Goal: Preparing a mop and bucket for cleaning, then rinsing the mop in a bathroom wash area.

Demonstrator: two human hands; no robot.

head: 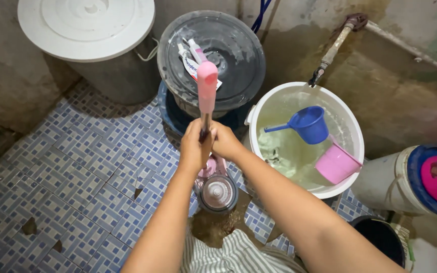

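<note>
1. Blue-and-white patterned floor tiles point(77, 172), chipped in places, fill the lower left of the frame, with stained concrete walls behind and a tap point(330, 53) at upper right.
2. Both hands meet at centre frame: the left hand point(194, 146) and right hand point(224, 141) are each closed tight around the thin shaft of a pink-handled plunger point(207, 88), the handle rising toward the camera.
3. Straight below them, the plunger's head point(218, 192) sits over a wet brown patch of floor, just beside a white bucket point(352, 126) of water.
4. It looks like a pumping stroke in hand; the next push would call for keeping the shaft upright and the head seated flat.
5. Floating in the bucket: a blue dipper point(307, 124) and a pink cup point(336, 164).
6. Hard to make out: what lies under the head, and the hands hide the shaft's middle.
</note>
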